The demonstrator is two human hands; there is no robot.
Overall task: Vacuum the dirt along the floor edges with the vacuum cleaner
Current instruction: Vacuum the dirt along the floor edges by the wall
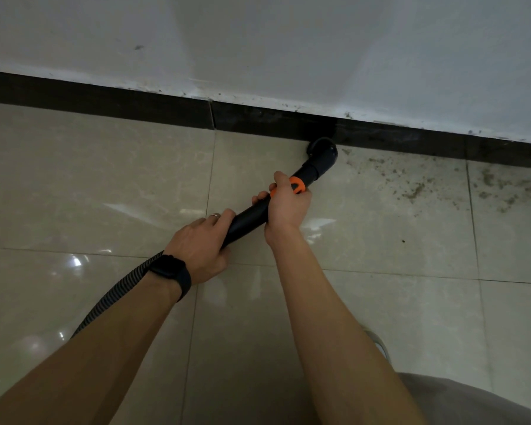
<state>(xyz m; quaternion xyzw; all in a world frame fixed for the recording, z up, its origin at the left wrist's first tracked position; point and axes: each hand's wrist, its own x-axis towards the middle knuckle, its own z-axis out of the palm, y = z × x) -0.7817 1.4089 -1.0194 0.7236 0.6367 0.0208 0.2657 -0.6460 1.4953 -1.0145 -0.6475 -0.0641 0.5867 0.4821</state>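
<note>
A black vacuum wand [250, 217] with an orange collar [298, 185] slants from the middle of the floor up to the wall. Its black round nozzle [322, 151] sits on the tile right against the dark skirting board [258, 121]. My right hand [287, 204] grips the wand at the orange collar. My left hand [203, 243], with a ring and a black wristwatch, holds the wand's lower end. A ribbed grey hose [117, 292] runs back under my left forearm. Brown dirt [417, 188] is scattered on the tiles to the right of the nozzle.
Glossy beige floor tiles [89, 185] stretch left and toward me. A white wall [288, 41] with scuffs rises above the skirting. At the lower right is my grey trouser leg [460, 397] and part of a shoe [379, 342].
</note>
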